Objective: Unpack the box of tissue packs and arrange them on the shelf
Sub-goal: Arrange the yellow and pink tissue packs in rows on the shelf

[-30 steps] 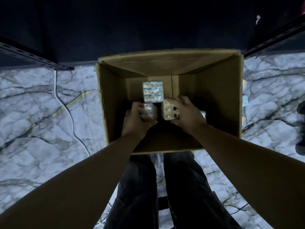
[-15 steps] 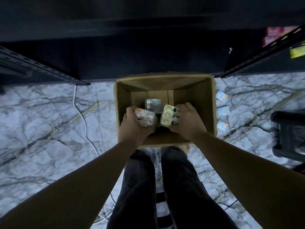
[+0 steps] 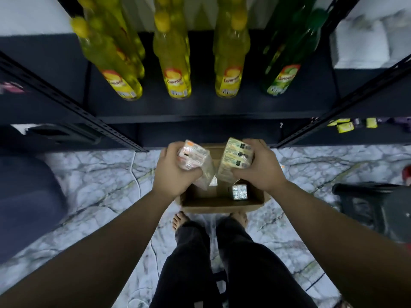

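Note:
The open cardboard box (image 3: pixel 222 205) stands on the marble floor in front of my feet. Above it my left hand (image 3: pixel 173 172) grips a pinkish tissue pack (image 3: pixel 195 161), and my right hand (image 3: pixel 260 167) grips a yellowish tissue pack (image 3: pixel 235 161). Both packs are held side by side, lifted clear above the box. One more tissue pack (image 3: pixel 239 192) lies on the box bottom at the right. The dark shelf (image 3: pixel 211 107) is just beyond the box, its lower board level with my hands.
Yellow bottles (image 3: pixel 175 63) and a green bottle (image 3: pixel 287 63) stand in a row on the shelf. Black perforated uprights (image 3: pixel 73 103) flank it. A dark stool (image 3: pixel 373 203) is at the right, a dark rounded object (image 3: pixel 26 205) at the left, a white cable (image 3: pixel 133 172) on the floor.
Both hands have lifted their tissue packs up out of the box. My head has risen, so the box looks smaller and the shelf with bottles has come into view.

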Action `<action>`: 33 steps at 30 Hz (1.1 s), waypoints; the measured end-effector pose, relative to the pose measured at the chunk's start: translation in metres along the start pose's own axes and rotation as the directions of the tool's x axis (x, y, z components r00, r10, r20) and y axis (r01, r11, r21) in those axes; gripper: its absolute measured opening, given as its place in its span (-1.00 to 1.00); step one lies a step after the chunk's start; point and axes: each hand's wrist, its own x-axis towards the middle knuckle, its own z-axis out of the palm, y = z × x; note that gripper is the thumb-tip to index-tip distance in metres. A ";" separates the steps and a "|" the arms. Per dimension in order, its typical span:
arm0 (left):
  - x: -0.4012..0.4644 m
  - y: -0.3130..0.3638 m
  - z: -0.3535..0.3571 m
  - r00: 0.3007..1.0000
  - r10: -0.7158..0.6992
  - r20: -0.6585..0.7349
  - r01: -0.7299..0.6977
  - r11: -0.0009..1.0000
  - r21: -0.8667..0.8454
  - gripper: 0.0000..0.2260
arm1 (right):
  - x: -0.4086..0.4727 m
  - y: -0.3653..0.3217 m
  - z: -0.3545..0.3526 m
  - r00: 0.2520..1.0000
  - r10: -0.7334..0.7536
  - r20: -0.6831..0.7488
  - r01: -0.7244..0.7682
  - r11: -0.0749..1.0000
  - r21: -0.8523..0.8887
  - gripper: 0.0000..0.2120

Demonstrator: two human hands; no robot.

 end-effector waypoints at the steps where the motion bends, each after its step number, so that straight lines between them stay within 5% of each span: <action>1: -0.002 0.015 -0.011 0.999 0.041 -0.024 -0.041 0.999 0.003 -0.42 | -0.001 -0.013 -0.012 1.000 -0.010 -0.019 0.011 1.000 0.022 -0.15; 13: -0.013 0.185 -0.129 0.897 0.346 -0.277 -0.407 0.889 -0.209 -0.38 | 0.001 -0.173 -0.153 0.880 -0.303 -0.366 0.373 0.917 0.137 -0.40; 23: -0.015 0.291 -0.192 0.776 0.458 -0.433 -0.607 0.730 -0.315 -0.28 | 0.009 -0.277 -0.230 0.778 -0.296 -0.554 0.521 0.797 0.305 -0.20; 33: -0.006 0.384 -0.263 0.665 0.527 -0.528 -0.724 0.627 -0.286 -0.46 | 0.023 -0.361 -0.294 0.651 -0.351 -0.673 0.671 0.681 0.294 -0.31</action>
